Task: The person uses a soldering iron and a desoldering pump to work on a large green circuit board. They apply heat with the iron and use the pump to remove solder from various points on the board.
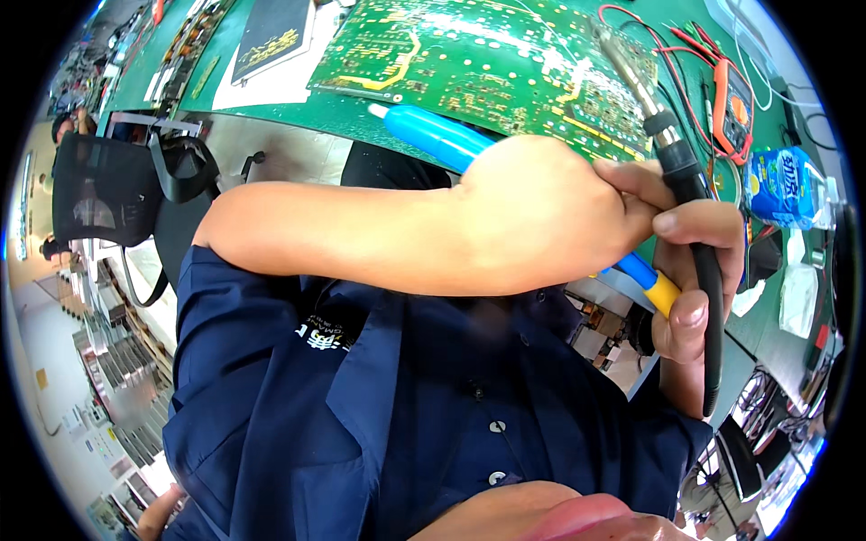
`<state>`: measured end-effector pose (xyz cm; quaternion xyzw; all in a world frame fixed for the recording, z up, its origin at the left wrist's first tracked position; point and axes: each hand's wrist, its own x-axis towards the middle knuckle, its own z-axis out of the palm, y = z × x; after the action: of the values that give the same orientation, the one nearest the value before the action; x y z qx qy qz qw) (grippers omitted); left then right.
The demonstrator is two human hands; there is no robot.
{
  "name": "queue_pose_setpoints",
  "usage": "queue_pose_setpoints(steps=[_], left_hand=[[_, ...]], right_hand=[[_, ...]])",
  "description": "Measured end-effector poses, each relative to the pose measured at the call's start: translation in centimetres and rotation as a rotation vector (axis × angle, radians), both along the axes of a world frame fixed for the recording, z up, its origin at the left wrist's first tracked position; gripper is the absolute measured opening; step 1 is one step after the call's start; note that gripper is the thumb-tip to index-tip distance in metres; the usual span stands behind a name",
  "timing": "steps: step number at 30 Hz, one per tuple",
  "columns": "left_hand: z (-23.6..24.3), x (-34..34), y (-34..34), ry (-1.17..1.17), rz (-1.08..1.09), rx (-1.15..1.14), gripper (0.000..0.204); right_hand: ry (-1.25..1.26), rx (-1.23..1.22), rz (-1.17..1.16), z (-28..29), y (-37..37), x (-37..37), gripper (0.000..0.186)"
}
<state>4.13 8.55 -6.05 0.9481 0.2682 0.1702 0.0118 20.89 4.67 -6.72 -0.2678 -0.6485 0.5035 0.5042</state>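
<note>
Wrapping fingers (702,222) of right hand (678,260) around black-handled soldering iron (687,180), probably for keeping clear of its metal shaft (629,74); clenching blue solder sucker (437,135) in left hand (550,207), near green circuit board (469,68).

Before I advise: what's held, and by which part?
The right hand holds the soldering iron by its handle; the left hand seems closed around the blue tool, mid-length, fingers mostly hidden.
</note>
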Motion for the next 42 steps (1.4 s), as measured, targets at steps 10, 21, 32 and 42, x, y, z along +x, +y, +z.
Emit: queue_pose_setpoints(steps=[10, 21, 32, 42], left_hand=[[-1.0, -0.2, -1.0, -0.054, -0.130, -0.151, 0.010], [1.0, -4.0, 1.6, 0.054, 0.030, -0.001, 0.022], [-0.1, -24.6, 15.3, -0.290, 0.984, -0.273, 0.037], [-7.2, -29.9, 25.6, -0.042, 1.180, -0.181, 0.066]], right_hand=[[-0.146, 0.267, -0.138, -2.2, -0.6, -0.8, 0.037], [-0.246, 0.259, -0.161, 0.6, -0.2, 0.8, 0.042], [-0.287, 0.369, -0.515, 1.5, 2.9, 3.6, 0.057], [-0.335, 0.175, -0.655, 1.2, 3.9, 5.2, 0.104]])
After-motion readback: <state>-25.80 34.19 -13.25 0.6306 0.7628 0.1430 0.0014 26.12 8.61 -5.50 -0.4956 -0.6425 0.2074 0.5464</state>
